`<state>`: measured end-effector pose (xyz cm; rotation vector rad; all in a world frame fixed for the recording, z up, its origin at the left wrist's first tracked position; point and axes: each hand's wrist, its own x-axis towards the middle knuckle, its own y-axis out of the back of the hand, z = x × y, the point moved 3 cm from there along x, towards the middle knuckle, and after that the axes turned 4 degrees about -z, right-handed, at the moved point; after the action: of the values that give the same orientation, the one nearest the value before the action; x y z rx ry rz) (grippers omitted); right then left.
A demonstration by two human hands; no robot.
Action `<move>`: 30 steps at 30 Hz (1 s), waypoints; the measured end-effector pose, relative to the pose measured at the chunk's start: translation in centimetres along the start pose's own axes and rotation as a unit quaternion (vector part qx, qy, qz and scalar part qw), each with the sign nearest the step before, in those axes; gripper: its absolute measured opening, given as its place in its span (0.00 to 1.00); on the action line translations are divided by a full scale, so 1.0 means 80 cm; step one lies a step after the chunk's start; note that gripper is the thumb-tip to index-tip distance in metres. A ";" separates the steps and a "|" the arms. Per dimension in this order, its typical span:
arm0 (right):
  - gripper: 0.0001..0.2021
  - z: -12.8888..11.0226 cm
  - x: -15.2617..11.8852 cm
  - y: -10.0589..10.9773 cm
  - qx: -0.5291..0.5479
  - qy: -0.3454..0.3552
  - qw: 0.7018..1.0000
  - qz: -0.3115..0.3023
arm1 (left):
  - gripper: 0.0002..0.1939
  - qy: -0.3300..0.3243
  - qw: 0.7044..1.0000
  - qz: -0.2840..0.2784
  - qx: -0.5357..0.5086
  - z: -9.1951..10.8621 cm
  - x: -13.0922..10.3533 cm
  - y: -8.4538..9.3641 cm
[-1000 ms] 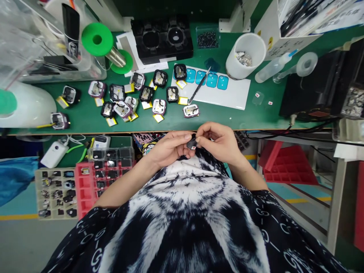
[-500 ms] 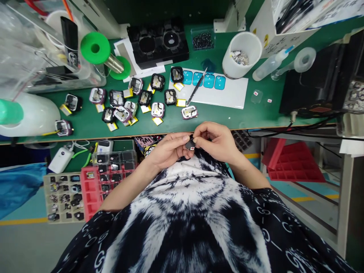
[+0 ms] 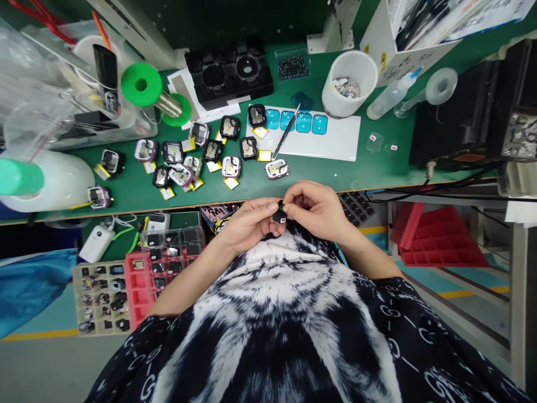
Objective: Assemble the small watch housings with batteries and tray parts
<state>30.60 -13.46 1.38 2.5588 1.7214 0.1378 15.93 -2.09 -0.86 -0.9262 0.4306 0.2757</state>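
Observation:
Just past the bench's front edge, my left hand (image 3: 248,225) is closed on a small black watch part (image 3: 279,215) that bears a tiny red-and-white label. The fingertips of my right hand (image 3: 316,210) pinch the upper right side of the same part. Fingers hide much of it, so its exact kind cannot be made out. Nearest on the bench is a white-and-purple watch case (image 3: 277,168), open side up. Left of it lie several more open watch cases, black ones (image 3: 248,148) and purple-rimmed ones (image 3: 231,167), many with yellow-and-white batteries (image 3: 264,155) beside them.
Tweezers (image 3: 286,131) lie across a white sheet with blue stickers (image 3: 319,124). Behind stand a black fixture (image 3: 229,75), a white cup (image 3: 350,84) of small metal parts and a solder spool (image 3: 142,84). A white bottle (image 3: 54,182) stands left; compartment trays (image 3: 138,280) sit below the bench.
The black part has turned a little in my fingers and looks darker. Both hands keep their hold at nearly the same place. The whole view has shifted slightly.

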 end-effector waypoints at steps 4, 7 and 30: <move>0.03 -0.007 -0.002 0.000 -0.044 0.031 0.999 0.005 | 0.20 0.004 1.000 0.007 0.000 -0.001 0.000 0.003; 0.05 -0.014 -0.003 -0.001 -0.087 0.062 0.994 0.015 | 0.20 0.007 1.000 0.010 -0.006 -0.003 0.000 0.005; 0.08 -0.003 -0.018 -0.013 -0.153 0.110 0.979 0.076 | 0.15 -0.010 1.000 -0.004 0.013 -0.024 0.008 0.014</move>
<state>29.04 -14.41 1.49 2.5125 1.4249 0.6603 15.58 -2.96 -2.93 -0.8993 0.4103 0.2717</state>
